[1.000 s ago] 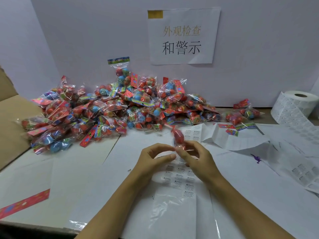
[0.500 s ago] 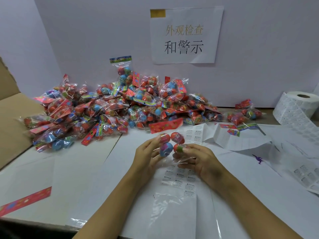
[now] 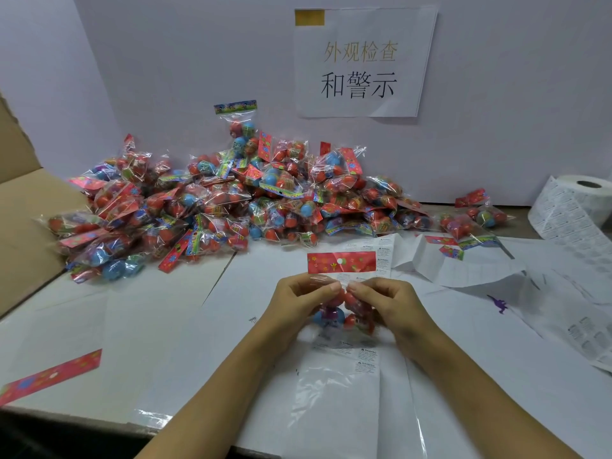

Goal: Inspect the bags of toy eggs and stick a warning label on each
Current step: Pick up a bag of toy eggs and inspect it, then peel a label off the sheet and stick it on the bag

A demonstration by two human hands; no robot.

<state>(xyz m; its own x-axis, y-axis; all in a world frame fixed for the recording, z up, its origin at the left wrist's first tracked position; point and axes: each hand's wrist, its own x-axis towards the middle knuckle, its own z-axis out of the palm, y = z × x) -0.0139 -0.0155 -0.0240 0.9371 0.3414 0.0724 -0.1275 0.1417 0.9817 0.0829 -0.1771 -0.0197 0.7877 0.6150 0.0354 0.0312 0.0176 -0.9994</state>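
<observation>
I hold one clear bag of toy eggs [image 3: 341, 264] upright over the middle of the table, its red header card on top and red and blue eggs hanging between my palms. My left hand [image 3: 299, 301] and my right hand [image 3: 387, 304] both pinch the plastic just under the card, thumbs nearly touching. Under the bag lies a sheet of warning labels [image 3: 364, 357] with a few labels on its glossy backing. A large pile of the same bags [image 3: 212, 200] lies at the back left.
A roll of labels [image 3: 578, 203] stands at the far right, its strip trailing over crumpled backing paper [image 3: 463, 270]. Two bags [image 3: 470, 220] lie apart at the back right. A cardboard flap [image 3: 23, 213] lines the left edge. A loose red header card [image 3: 49, 376] lies front left.
The bag has been turned upright: its red header card now stands straight on top. Both hands have shifted up to pinch just beneath the card.
</observation>
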